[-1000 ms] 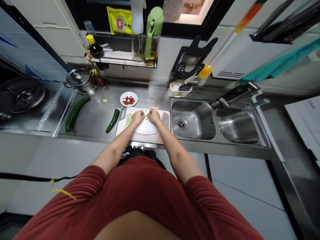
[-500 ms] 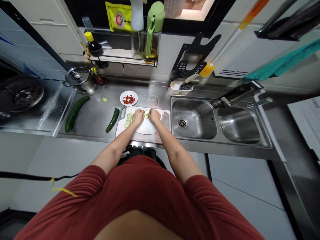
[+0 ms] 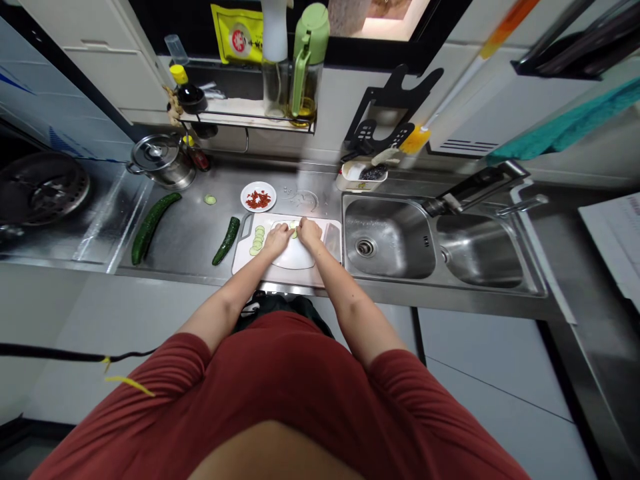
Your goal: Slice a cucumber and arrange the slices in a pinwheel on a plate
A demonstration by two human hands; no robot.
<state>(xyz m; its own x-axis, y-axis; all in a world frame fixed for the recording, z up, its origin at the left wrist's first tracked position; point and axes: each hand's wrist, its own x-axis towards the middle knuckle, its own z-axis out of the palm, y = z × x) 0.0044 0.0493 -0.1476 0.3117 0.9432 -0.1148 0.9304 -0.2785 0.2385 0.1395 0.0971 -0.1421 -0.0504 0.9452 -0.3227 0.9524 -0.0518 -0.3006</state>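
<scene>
Both my hands are over a white plate (image 3: 293, 259) that lies on a white cutting board (image 3: 241, 265). My left hand (image 3: 277, 240) is closed, its fingertips at pale cucumber slices (image 3: 294, 231) on the far part of the plate. From the other side my right hand (image 3: 309, 232) pinches at the same slices. Fingers hide part of them. Left of the plate, a row of overlapping cucumber slices (image 3: 257, 241) rests on the board. A flat greyish object (image 3: 331, 238) lies at the board's right side, its kind unclear.
A cut cucumber (image 3: 226, 241) lies left of the board, a longer cucumber (image 3: 154, 223) farther left. Behind the board stands a white dish (image 3: 271, 203) with chopped red pieces. A cucumber end (image 3: 210, 199) and a lidded pot (image 3: 165, 163) are back left. The sink (image 3: 390, 233) adjoins the board's right.
My left hand has shifted slightly and its fingers now reach closer to the right hand at the slices. The right hand stays nearly in place.
</scene>
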